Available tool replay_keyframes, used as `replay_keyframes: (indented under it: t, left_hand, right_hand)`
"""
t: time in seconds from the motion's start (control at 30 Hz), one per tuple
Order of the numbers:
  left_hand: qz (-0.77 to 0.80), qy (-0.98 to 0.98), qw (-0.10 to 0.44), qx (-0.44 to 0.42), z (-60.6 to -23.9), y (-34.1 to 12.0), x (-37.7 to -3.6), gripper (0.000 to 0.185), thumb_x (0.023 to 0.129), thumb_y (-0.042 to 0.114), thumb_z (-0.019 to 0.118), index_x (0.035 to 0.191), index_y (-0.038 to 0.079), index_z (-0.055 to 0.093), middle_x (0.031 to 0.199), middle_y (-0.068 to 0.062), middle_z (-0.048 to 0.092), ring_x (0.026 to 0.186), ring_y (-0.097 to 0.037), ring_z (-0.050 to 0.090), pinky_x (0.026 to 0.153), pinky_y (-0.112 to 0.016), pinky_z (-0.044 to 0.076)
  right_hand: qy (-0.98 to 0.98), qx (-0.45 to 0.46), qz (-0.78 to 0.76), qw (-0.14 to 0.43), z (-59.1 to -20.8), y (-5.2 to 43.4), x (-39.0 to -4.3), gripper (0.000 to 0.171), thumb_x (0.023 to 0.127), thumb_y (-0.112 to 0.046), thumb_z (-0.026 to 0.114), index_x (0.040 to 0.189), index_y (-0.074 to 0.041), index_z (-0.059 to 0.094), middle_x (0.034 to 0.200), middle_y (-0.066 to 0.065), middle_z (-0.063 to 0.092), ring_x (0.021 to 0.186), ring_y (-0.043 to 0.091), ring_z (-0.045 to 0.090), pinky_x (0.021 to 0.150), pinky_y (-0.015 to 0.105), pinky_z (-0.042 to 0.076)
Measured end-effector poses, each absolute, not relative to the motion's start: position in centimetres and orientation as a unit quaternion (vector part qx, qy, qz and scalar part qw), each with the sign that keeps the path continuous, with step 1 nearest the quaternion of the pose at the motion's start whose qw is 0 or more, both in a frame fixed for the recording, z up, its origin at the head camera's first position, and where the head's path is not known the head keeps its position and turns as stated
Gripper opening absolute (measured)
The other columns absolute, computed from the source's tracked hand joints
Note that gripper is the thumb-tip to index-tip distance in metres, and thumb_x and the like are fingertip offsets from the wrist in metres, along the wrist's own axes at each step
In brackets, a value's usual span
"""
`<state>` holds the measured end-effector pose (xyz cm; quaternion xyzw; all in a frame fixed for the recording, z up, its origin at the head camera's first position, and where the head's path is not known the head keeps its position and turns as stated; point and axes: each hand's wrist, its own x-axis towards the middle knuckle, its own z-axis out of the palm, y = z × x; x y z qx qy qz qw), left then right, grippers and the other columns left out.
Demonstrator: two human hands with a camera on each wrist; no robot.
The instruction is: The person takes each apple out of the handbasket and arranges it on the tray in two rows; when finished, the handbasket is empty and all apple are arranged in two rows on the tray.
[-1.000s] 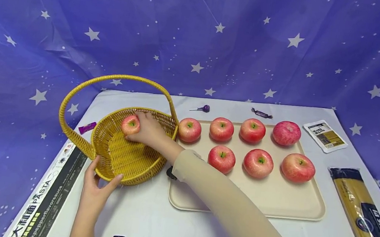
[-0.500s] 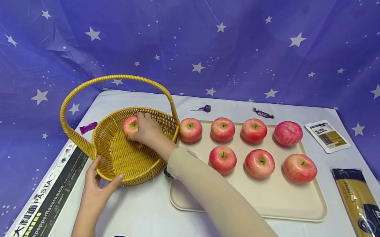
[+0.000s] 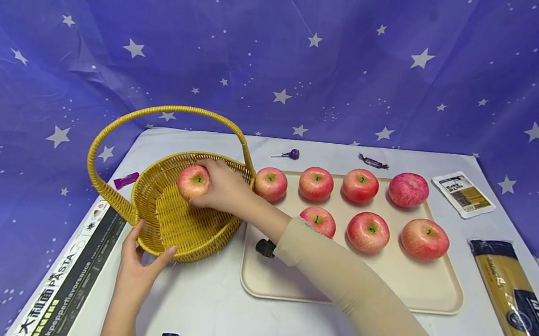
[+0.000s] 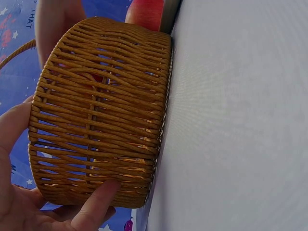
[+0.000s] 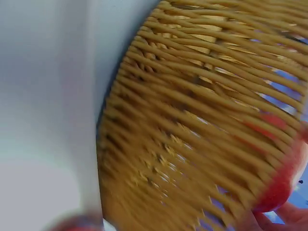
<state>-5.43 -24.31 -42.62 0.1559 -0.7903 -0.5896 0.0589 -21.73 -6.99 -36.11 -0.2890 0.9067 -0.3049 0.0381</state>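
Fingers of right hand [image 3: 225,188] curl round apple [image 3: 193,181]; left hand [image 3: 138,266] braces basket [image 3: 178,238].

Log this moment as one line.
right hand holds red apple | over yellow wicker basket | left hand steadies basket rim
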Motion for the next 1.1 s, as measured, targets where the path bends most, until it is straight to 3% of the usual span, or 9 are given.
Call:
replay_keyframes:
  t: [0.3,0.53,0.87,1.1]
  left_hand:
    - [-0.585,-0.793,0.058,0.158,-42.6,-24.3,-5.4,0.099,0.086,0.022,0.074,0.156,0.017,0.004,0.159,-0.011,-0.002,0.144,-0.038,0.006,0.115,-0.049,0.015]
    - [-0.583,-0.796,0.052,0.155,-42.5,-24.4,-5.3,0.098,0.087,0.024,0.074,0.156,0.018,0.005,0.159,-0.010,-0.002,0.144,-0.038,0.007,0.115,-0.050,0.016]
    - [-0.590,-0.793,0.055,0.143,-42.6,-24.3,-5.4,0.097,0.088,0.020,0.072,0.156,0.018,0.004,0.159,-0.011,-0.002,0.143,-0.039,0.008,0.115,-0.051,0.018]
    - [-0.588,-0.792,0.051,0.156,-42.8,-24.5,-5.4,0.098,0.087,0.025,0.074,0.156,0.020,0.004,0.159,-0.007,-0.001,0.144,-0.034,0.007,0.115,-0.050,0.017]
  right_hand:
    - [0.892,-0.290,-0.346,0.033,-33.2,0.5,-18.5,0.080,0.069,-0.041,0.082,0.138,-0.019,0.048,0.123,-0.003,0.054,0.102,0.010,0.055,0.084,0.032,0.050]
    - [0.904,-0.267,-0.331,0.043,-34.5,5.6,-16.6,0.076,0.069,-0.046,0.081,0.135,-0.024,0.049,0.122,-0.011,0.053,0.102,0.007,0.055,0.087,0.032,0.048]
    - [0.925,-0.262,-0.252,0.114,-38.0,6.4,-16.3,0.074,0.069,-0.044,0.079,0.132,-0.017,0.051,0.124,-0.002,0.054,0.097,0.013,0.056,0.085,0.037,0.049]
    - [0.927,-0.247,-0.242,0.144,-39.0,5.9,-16.3,0.081,0.071,-0.048,0.077,0.138,-0.016,0.046,0.129,0.001,0.052,0.101,0.015,0.057,0.086,0.035,0.049]
